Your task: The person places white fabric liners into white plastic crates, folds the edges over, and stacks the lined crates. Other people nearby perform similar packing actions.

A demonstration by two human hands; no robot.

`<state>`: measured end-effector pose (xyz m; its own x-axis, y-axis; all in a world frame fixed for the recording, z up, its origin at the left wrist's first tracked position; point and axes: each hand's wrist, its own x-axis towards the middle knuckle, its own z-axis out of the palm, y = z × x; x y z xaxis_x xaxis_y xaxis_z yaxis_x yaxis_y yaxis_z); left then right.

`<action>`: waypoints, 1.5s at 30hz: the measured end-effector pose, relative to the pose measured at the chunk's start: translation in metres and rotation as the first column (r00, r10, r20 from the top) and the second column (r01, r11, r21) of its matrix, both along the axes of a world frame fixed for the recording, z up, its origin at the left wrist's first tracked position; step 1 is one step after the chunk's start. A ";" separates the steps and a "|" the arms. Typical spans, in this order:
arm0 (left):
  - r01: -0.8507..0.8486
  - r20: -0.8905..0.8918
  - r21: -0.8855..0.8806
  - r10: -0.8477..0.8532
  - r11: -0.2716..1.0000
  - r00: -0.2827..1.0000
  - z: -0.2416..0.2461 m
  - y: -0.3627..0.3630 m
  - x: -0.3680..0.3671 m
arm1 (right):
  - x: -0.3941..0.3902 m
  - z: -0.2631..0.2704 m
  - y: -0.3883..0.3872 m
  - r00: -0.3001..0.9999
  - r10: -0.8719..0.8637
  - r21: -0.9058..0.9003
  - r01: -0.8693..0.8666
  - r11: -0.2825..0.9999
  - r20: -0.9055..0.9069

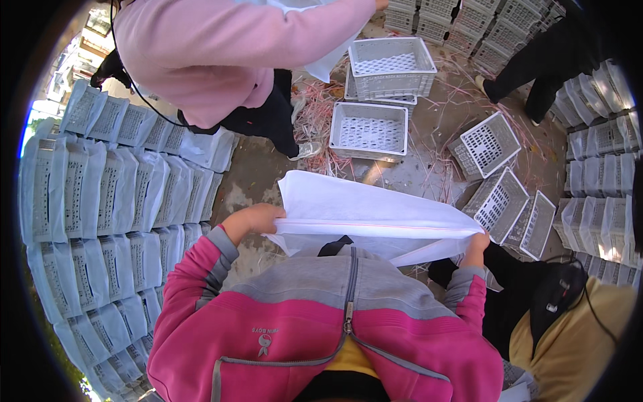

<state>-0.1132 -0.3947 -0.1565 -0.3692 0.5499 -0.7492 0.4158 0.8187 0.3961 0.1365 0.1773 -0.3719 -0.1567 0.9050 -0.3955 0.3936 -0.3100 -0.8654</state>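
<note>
A white fabric sheet (371,201) is stretched across in front of my body, with a folded band running along its width. My left hand (258,219) grips its left end, fingers closed on the fold. At the other end, my right hand (478,242) pinches the gathered edge. Part of the sheet hangs down below the fold toward my jacket. A light grey plastic crate (369,131) stands upright on the ground just beyond the sheet, its perforated bottom in sight.
Another crate (393,68) sits stacked behind. Several tipped crates (487,145) lie at the right. Crates lined with white sheets (120,191) form a wall on my left. Pink and white straps (321,110) litter the ground. People stand ahead in a pink top (216,45), at upper right and lower right.
</note>
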 end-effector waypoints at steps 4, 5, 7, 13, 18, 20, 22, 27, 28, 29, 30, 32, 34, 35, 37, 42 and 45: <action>-0.237 -0.347 0.004 0.223 0.971 0.911 -0.028 -0.025 -0.022 | -0.085 -0.019 -0.023 0.970 0.151 -0.233 -0.195 0.953 -0.192; -0.371 -0.393 0.073 0.369 0.926 0.842 -0.037 -0.030 -0.035 | -0.112 -0.022 -0.033 0.966 0.131 -0.280 -0.193 0.940 -0.224; -0.615 -0.151 0.317 0.678 0.722 0.719 -0.058 -0.030 -0.062 | -0.153 -0.030 -0.057 0.941 0.320 -0.255 -0.338 0.906 -0.110; -0.888 0.520 0.416 0.750 0.195 0.409 -0.102 0.009 -0.150 | -0.272 -0.064 -0.106 0.893 0.320 -0.494 -0.443 0.748 -0.316; -0.904 0.655 0.427 0.687 0.006 0.314 -0.106 0.021 -0.194 | -0.360 -0.096 -0.111 0.824 0.158 -0.548 -0.491 0.677 -0.544; -0.890 0.653 0.454 0.694 -0.038 0.304 -0.105 0.028 -0.202 | -0.386 -0.119 -0.101 0.817 0.066 -0.589 -0.467 0.659 -0.573; -0.849 0.606 0.526 0.722 -0.049 0.334 -0.108 0.038 -0.207 | -0.407 -0.151 -0.090 0.823 -0.029 -0.642 -0.420 0.642 -0.567; -0.781 0.531 0.623 0.712 0.041 0.460 -0.144 0.076 -0.217 | -0.427 -0.250 -0.066 0.912 0.411 -0.311 -0.389 0.867 0.004; -0.780 0.517 0.624 0.720 0.053 0.462 -0.157 0.084 -0.218 | -0.425 -0.267 -0.058 0.828 0.529 -0.163 -0.506 0.847 0.182; -0.779 0.499 0.624 0.733 0.067 0.463 -0.172 0.090 -0.219 | -0.426 -0.283 -0.053 0.713 0.587 -0.046 -0.620 0.783 0.383; -0.781 0.485 0.620 0.744 0.077 0.459 -0.186 0.097 -0.219 | -0.426 -0.298 -0.051 0.700 0.560 -0.002 -0.624 0.782 0.444; -0.788 0.448 0.606 0.772 0.108 0.450 -0.214 0.108 -0.216 | -0.427 -0.325 -0.047 0.652 0.481 0.054 -0.623 0.780 0.586; -0.801 0.410 0.584 0.803 0.133 0.433 -0.237 0.118 -0.212 | -0.430 -0.346 -0.042 0.559 0.490 0.041 -0.686 0.726 0.669; -0.807 0.389 0.572 0.816 0.150 0.427 -0.245 0.122 -0.209 | -0.432 -0.354 -0.041 0.509 0.489 0.036 -0.718 0.695 0.709; -0.817 0.367 0.553 0.832 0.165 0.416 -0.257 0.131 -0.204 | -0.436 -0.367 -0.036 0.463 0.555 -0.020 -0.755 0.655 0.691; -0.831 0.463 0.539 0.777 0.135 0.427 -0.259 0.149 -0.204 | -0.423 -0.382 -0.032 0.419 0.630 -0.032 -0.817 0.576 0.653; -0.847 0.527 0.506 0.719 0.162 0.453 -0.254 0.164 -0.204 | -0.376 -0.384 -0.033 0.471 0.690 -0.071 -0.797 0.600 0.550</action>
<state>-0.3172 -0.2310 -0.4106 -0.8414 0.3301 -0.4279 -0.3952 0.1642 0.9038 -0.2394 0.1443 -0.7557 -0.6455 0.5947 -0.4793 0.7598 0.4360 -0.4823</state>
